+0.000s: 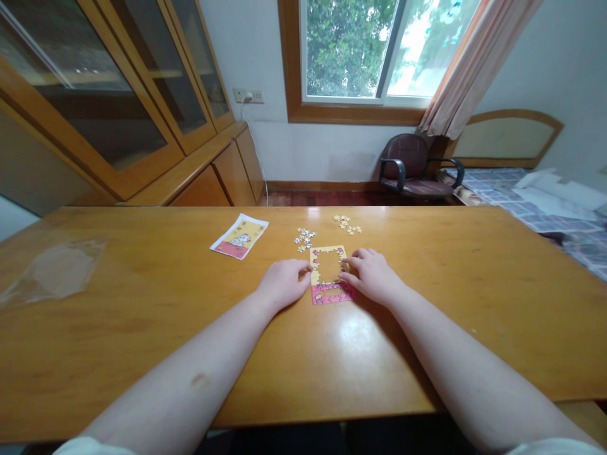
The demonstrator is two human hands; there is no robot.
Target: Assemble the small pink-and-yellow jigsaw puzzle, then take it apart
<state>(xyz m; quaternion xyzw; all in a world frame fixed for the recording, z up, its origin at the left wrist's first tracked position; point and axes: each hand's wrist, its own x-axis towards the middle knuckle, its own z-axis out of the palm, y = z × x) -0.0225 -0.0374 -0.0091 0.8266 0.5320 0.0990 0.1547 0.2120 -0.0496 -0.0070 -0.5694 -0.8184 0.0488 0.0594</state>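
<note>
Centrally on the orange-brown wooden table [142,303], a rectangular yellow-and-pink jigsaw frame [327,292] is flanked by both hands, its long axis pointing away from the body. The left hand [284,282] is curled against its left edge (any pinched piece cannot be told); the right hand [372,273] is laid with bent, unclenched fingers on its right edge.

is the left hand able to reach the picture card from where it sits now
Probably yes. The left hand rests at the puzzle frame's left edge, and the picture card lies flat further out and to its left, with only bare table between them.
</note>
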